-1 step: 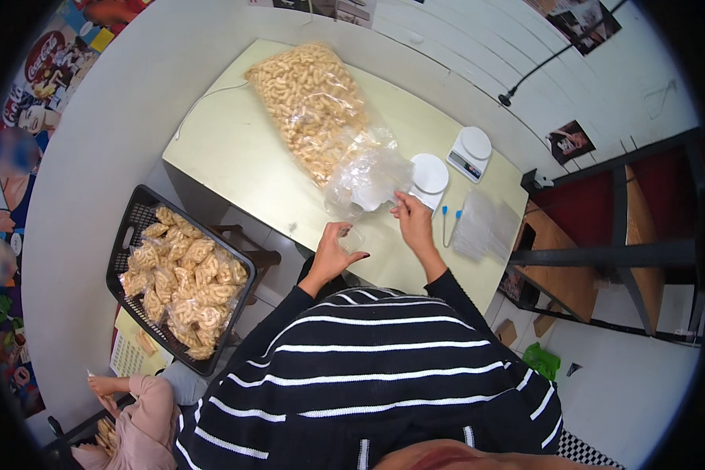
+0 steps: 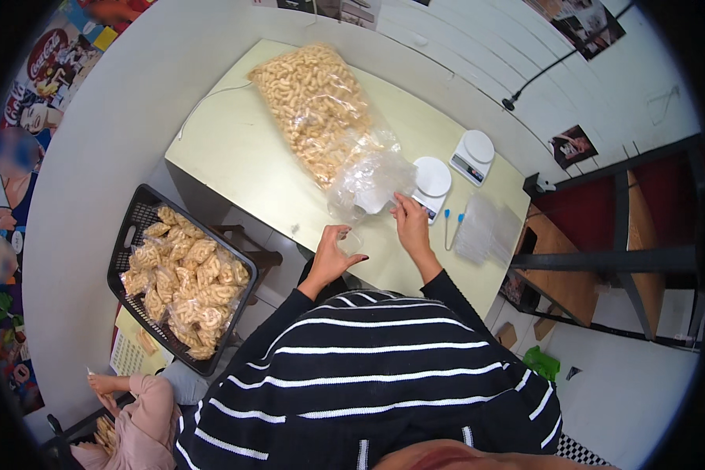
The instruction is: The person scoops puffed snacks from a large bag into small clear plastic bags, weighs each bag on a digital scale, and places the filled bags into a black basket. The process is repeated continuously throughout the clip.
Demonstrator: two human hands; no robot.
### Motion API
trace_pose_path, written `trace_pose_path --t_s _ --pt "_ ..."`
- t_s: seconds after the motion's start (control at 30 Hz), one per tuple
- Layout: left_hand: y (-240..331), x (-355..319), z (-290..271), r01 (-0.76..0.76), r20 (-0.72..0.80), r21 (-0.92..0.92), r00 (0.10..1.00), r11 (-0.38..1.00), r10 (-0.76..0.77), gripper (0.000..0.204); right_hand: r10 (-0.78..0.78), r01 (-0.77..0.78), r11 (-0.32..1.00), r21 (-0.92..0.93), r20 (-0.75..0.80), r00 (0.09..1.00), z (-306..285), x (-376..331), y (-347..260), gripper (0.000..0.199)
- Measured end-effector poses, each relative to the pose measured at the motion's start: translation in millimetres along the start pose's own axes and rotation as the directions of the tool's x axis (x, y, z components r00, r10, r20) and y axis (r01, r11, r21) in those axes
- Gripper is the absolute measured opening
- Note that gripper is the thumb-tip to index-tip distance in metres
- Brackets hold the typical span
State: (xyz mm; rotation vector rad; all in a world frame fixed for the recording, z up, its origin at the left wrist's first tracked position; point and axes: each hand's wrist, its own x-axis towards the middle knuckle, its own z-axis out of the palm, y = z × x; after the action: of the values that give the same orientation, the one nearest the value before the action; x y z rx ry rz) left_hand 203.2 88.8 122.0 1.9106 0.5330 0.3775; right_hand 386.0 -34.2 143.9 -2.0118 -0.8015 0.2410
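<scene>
Hardly anything changes, so the handling seems steady: left hand (image 2: 333,257) has fingers wide, right hand (image 2: 412,225) pinches crumpled clear plastic (image 2: 366,188), beside the big snack bag (image 2: 309,102) on the tabletop (image 2: 227,129).

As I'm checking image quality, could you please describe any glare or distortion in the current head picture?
Head view: glossy highlights streak the large clear snack bag; head view: the pale-yellow table's far edge bows with the fisheye lens, and the picture corners fall black; head view: the clear plastic by the left hand is too faint to outline.
</scene>
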Motion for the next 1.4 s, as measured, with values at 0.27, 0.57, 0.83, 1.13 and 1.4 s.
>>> trace_pose_path --t_s 0.27,0.57,0.83,1.13,1.4 --pt "-13.1 9.6 -28.9 0.038 0.01 0.028 0.999 0.999 -0.038 0.073 -0.087 0.108 0.954 -0.28 0.086 0.992 72.9 46.5 41.8 0.03" --pt "-10.9 30.8 -48.3 0.032 0.139 -0.038 0.99 0.999 -0.026 0.076 -0.242 0.284 0.951 -0.122 0.28 0.929 143.3 109.8 63.9 0.056" --pt "-11.6 35.0 -59.6 0.044 0.214 -0.059 0.976 0.997 -0.031 0.073 -0.009 0.054 0.916 -0.397 0.114 0.993 134.4 102.3 48.8 0.045" --pt "-16.1 44.8 -55.0 0.004 0.194 -0.063 0.981 0.998 0.008 0.072 -0.115 0.042 0.969 0.244 0.294 0.949 137.2 88.7 71.7 0.034" --pt "-13.5 34.1 -46.4 0.005 0.133 -0.009 0.991 1.0 -0.004 0.075 0.426 -0.529 0.538 0.656 0.33 0.842 82.3 60.2 44.3 0.02"
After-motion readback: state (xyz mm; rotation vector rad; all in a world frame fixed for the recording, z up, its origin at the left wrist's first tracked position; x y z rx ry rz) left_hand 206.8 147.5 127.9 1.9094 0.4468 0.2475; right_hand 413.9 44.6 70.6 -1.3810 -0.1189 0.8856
